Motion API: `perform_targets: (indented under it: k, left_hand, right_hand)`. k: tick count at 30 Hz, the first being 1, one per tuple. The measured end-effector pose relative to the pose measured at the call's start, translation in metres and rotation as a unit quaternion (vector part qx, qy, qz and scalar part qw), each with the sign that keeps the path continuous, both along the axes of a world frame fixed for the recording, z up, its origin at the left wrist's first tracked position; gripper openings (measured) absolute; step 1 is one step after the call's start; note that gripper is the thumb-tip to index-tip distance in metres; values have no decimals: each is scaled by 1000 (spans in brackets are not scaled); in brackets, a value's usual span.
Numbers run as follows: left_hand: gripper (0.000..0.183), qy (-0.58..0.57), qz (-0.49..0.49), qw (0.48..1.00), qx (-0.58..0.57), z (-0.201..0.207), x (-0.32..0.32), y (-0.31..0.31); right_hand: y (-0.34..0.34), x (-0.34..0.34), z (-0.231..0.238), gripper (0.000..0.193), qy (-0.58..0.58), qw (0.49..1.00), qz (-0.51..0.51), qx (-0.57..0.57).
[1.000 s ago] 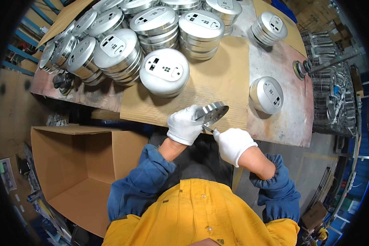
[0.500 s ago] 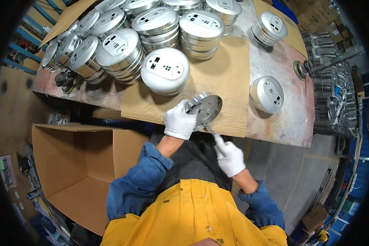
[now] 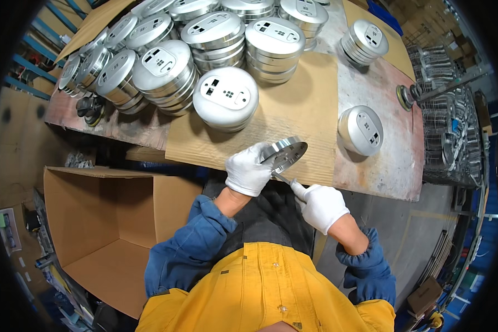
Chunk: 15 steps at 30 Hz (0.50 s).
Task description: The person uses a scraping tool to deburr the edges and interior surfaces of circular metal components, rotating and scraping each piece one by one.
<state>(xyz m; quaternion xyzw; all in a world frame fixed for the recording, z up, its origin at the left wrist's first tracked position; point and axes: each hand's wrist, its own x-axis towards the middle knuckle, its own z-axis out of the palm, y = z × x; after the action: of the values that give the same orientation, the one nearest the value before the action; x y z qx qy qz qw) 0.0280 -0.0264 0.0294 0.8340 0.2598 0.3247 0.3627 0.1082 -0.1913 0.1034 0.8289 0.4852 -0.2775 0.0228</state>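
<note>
My left hand (image 3: 245, 170), in a white glove, grips a round metal cover (image 3: 293, 158) by its edge, over the front edge of the table. The cover is tilted, with its shiny rim turned up and its darker, holed inside partly in view. My gloved right hand (image 3: 323, 207) is closed around the handle of a slim, file-like hand tool (image 3: 283, 178). The tool's thin metal end reaches the cover's lower edge near my left fingers. Whether it touches is hidden. Just beyond stands the nearest stack of silver round covers (image 3: 227, 105) with cut-outs in their tops.
Cardboard (image 3: 310, 119) lies on the worn table (image 3: 393, 144). Several more stacks (image 3: 163, 69) fill its far left. Single stacks stand at right (image 3: 362, 131) and far right (image 3: 366, 40). Sanders rest at left (image 3: 90, 108) and right (image 3: 406, 95). An open carton (image 3: 102, 221) stands below left.
The cover has tipped, so its rim now faces up and less of its inside shows. My right hand has moved up and turned, bringing the tool under the cover near my left hand.
</note>
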Motion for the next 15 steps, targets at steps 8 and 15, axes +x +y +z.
perform_targets:
  k: [8,15]
  left_hand:
    - [18,-10,-5,1000,26,-4,1,2]
    - [18,-13,-3,1000,-16,-12,0,1]
  right_hand:
    - [14,9,4,35,2,998,67,1]
    - [28,0,7,40,10,997,59,-42]
